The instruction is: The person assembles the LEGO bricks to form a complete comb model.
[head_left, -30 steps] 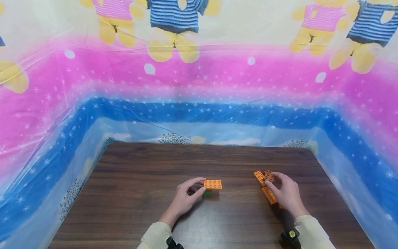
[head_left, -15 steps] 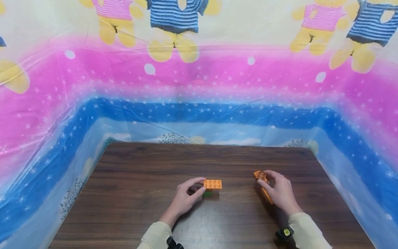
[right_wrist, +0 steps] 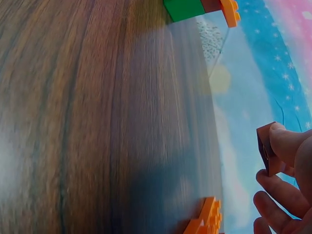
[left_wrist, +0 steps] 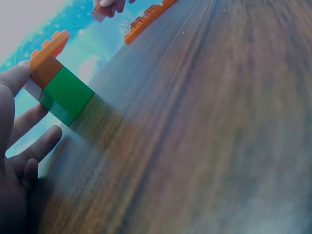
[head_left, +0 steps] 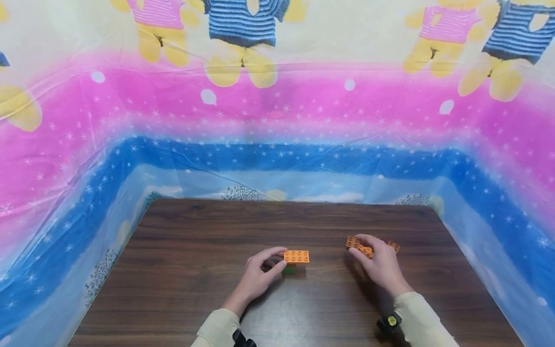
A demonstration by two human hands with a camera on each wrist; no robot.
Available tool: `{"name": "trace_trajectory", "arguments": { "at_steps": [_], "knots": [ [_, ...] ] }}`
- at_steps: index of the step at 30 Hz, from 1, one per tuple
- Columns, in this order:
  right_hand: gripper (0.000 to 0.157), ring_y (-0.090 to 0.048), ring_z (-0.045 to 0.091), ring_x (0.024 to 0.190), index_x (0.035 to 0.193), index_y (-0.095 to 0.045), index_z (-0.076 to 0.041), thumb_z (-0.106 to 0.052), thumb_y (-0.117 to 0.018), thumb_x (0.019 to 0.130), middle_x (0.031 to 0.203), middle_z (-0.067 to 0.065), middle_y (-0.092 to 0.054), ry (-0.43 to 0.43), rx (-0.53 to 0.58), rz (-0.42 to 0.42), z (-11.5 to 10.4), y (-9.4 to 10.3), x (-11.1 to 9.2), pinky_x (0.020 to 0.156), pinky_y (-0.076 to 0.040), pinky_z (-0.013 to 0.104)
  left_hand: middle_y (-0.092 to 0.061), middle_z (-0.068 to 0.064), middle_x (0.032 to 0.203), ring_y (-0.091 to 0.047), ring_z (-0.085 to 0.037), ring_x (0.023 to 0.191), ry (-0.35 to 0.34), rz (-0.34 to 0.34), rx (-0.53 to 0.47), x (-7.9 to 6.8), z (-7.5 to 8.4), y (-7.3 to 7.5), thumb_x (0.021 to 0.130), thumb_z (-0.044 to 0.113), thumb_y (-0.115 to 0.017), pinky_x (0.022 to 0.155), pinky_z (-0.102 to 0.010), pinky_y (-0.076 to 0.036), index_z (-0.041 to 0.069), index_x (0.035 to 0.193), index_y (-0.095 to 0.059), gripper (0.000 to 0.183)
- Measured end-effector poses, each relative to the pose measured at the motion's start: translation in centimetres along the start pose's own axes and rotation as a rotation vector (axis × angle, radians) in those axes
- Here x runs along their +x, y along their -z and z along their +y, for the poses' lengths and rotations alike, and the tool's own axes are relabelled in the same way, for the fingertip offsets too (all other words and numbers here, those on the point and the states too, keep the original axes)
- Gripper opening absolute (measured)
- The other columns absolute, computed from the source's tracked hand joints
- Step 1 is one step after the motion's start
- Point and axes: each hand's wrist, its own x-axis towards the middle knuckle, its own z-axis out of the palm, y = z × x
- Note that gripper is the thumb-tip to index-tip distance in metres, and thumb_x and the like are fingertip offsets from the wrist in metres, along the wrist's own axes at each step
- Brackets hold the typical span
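Note:
A small stack stands on the table, with a green brick [left_wrist: 68, 95] at the bottom, a brown brick [left_wrist: 47, 70] above it and a flat orange brick [head_left: 297, 257] on top, overhanging to the right. My left hand [head_left: 256, 275] holds the stack from its left side, thumb and fingers at the upper bricks. Thumb and fingers of my right hand [head_left: 383, 265] pinch another brown toy brick [head_left: 353, 242], which is raised above the table in the right wrist view. Below that hand lie loose orange bricks [right_wrist: 208, 217], partly hidden by it in the head view.
The dark wooden table [head_left: 208, 226] has a rounded back edge, close to a printed cloth [head_left: 277, 156] that hangs around it. Another brown brick [head_left: 393, 246] shows just right of my right hand.
My right hand has moved left with the brown brick, away from over the loose orange bricks, uncovering a brick on its right. My left hand and the stack have stayed in place.

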Motion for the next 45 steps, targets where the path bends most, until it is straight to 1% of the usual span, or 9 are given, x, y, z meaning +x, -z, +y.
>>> {"name": "trace_trajectory", "arguments": {
  "at_steps": [4,7,10,15,23,27,32,38,45],
  "knots": [
    [0.046,-0.067,0.039,0.118,0.136,-0.067,-0.007,-0.030,-0.077,0.098,0.128,0.018,-0.072,0.017,0.007,-0.004,-0.8,-0.3,0.2,0.096,-0.053,0.061,-0.072,0.012,0.119,-0.068,-0.013,0.091,0.001,0.003,0.002,0.0,0.0,0.0,0.102,0.032,-0.072,0.077,-0.028,-0.053,0.018,0.137,-0.070,0.038],
    [0.046,-0.069,0.038,0.114,0.136,-0.068,-0.006,-0.027,-0.079,0.097,0.126,0.017,-0.073,0.031,0.012,-0.009,-1.3,-0.6,0.3,0.092,-0.054,0.059,-0.072,0.011,0.119,-0.068,-0.013,0.091,0.003,0.001,0.001,0.0,0.0,0.0,0.102,0.032,-0.072,0.077,-0.028,-0.052,0.017,0.138,-0.069,0.039],
    [0.047,-0.069,0.036,0.112,0.136,-0.067,-0.006,-0.027,-0.080,0.096,0.124,0.015,-0.074,0.024,0.012,-0.020,-1.7,-1.0,0.4,0.091,-0.054,0.058,-0.072,0.011,0.119,-0.068,-0.014,0.092,0.007,-0.001,-0.001,0.0,0.0,0.0,0.102,0.033,-0.072,0.078,-0.029,-0.053,0.017,0.138,-0.069,0.040],
    [0.046,-0.068,0.036,0.116,0.136,-0.068,-0.007,-0.027,-0.080,0.096,0.126,0.013,-0.073,0.023,0.025,-0.036,-2.5,-1.5,0.5,0.095,-0.053,0.059,-0.072,0.010,0.119,-0.068,-0.016,0.092,0.006,-0.002,-0.007,-0.1,0.0,0.0,0.102,0.032,-0.072,0.077,-0.029,-0.053,0.016,0.138,-0.069,0.040],
    [0.046,-0.067,0.032,0.117,0.136,-0.069,-0.007,-0.026,-0.079,0.096,0.127,0.011,-0.073,0.064,0.029,-0.047,-3.5,-2.3,0.6,0.093,-0.056,0.055,-0.072,0.011,0.119,-0.067,-0.015,0.091,-0.003,-0.001,-0.007,-0.1,-0.1,0.0,0.102,0.032,-0.072,0.077,-0.029,-0.052,0.017,0.138,-0.069,0.039],
    [0.046,-0.066,0.032,0.119,0.137,-0.068,-0.007,-0.026,-0.079,0.097,0.129,0.011,-0.072,0.084,0.029,-0.058,-4.0,-2.4,0.7,0.094,-0.055,0.055,-0.072,0.010,0.119,-0.067,-0.015,0.091,-0.007,-0.001,-0.007,0.0,-0.1,0.0,0.102,0.032,-0.072,0.077,-0.029,-0.053,0.016,0.138,-0.069,0.039],
    [0.046,-0.067,0.030,0.120,0.137,-0.069,-0.009,-0.027,-0.080,0.096,0.131,0.010,-0.072,0.103,0.035,-0.052,-4.6,-2.7,0.8,0.095,-0.055,0.054,-0.073,0.010,0.119,-0.067,-0.015,0.090,-0.010,-0.001,-0.009,0.0,-0.1,0.0,0.102,0.031,-0.072,0.076,-0.029,-0.052,0.015,0.138,-0.069,0.039],
    [0.044,-0.068,0.030,0.118,0.134,-0.070,-0.011,-0.029,-0.080,0.095,0.129,0.010,-0.073,0.148,0.057,-0.025,-5.7,-2.9,0.9,0.093,-0.057,0.053,-0.073,0.008,0.120,-0.068,-0.015,0.089,-0.020,0.002,-0.008,0.0,-0.1,0.0,0.102,0.030,-0.072,0.075,-0.028,-0.053,0.015,0.138,-0.069,0.039],
    [0.043,-0.068,0.027,0.120,0.133,-0.070,-0.012,-0.032,-0.079,0.096,0.130,0.006,-0.072,0.160,0.083,-0.046,-6.6,-3.4,1.0,0.094,-0.057,0.051,-0.073,0.008,0.120,-0.068,-0.014,0.089,-0.022,0.004,-0.001,0.0,-0.2,-0.1,0.102,0.030,-0.072,0.075,-0.028,-0.053,0.015,0.137,-0.070,0.038]
  ]
}}
